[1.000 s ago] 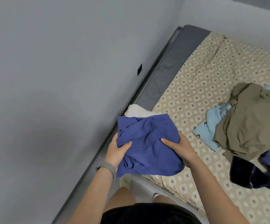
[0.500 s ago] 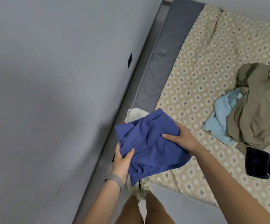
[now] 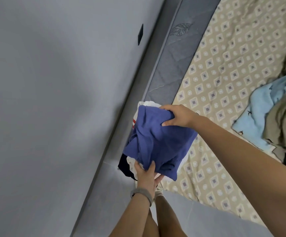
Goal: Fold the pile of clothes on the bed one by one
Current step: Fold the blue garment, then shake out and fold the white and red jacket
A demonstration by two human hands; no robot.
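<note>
Folded blue garment (image 3: 157, 142) sits on a small stack at the bed's near-left corner, on top of a white piece (image 3: 146, 103) and a dark one (image 3: 123, 165); long axis runs from near edge toward the grey mattress border (image 3: 171, 53); right hand (image 3: 178, 116) clamped on its far end, thumb on top; left hand (image 3: 146, 173) grips the near end, fingers probably tucked underneath, partly hidden; unfolded pile (image 3: 275, 113) lies well apart to the right on the patterned sheet (image 3: 224, 65).

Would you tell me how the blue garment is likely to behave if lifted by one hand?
The blue garment would probably sag and unfold: it creases between both hands. It looks light. The stack beneath may shift.
</note>
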